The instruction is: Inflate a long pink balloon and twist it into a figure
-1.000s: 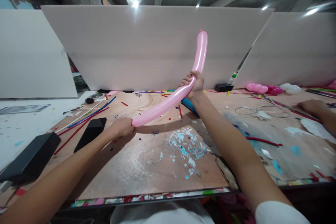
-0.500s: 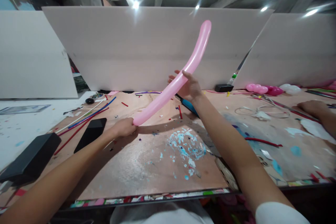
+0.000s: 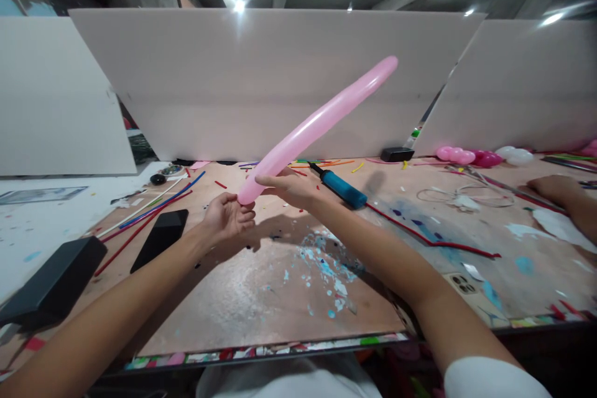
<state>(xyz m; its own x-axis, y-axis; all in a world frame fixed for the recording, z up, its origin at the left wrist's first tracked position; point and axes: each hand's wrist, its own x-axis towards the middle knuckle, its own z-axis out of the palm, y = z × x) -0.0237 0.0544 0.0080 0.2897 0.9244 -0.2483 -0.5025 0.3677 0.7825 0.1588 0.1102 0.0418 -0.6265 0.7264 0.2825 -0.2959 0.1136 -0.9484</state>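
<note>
A long pink balloon (image 3: 321, 121) slants from just above the table up to the right, nearly straight. My left hand (image 3: 227, 216) curls around its lower end, palm turned up. My right hand (image 3: 290, 186) is closed on the balloon right beside the left hand, fingers pointing left. Behind my right hand a blue hand pump (image 3: 344, 189) lies on the paint-stained wooden table (image 3: 261, 298).
Two black boxes (image 3: 161, 237) (image 3: 50, 283) lie at the left, with thin uninflated balloons (image 3: 153, 204) behind them. A red strand (image 3: 433, 242) runs right of the pump. Twisted pink and white balloons (image 3: 466, 157) sit at the back right. Another person's hand (image 3: 557, 189) rests at the right edge. White boards (image 3: 261, 81) wall the back.
My right hand slid down the balloon from its middle to the lower end, next to the left hand. The bent balloon straightened and its free end swung right and lower. The pump came into view.
</note>
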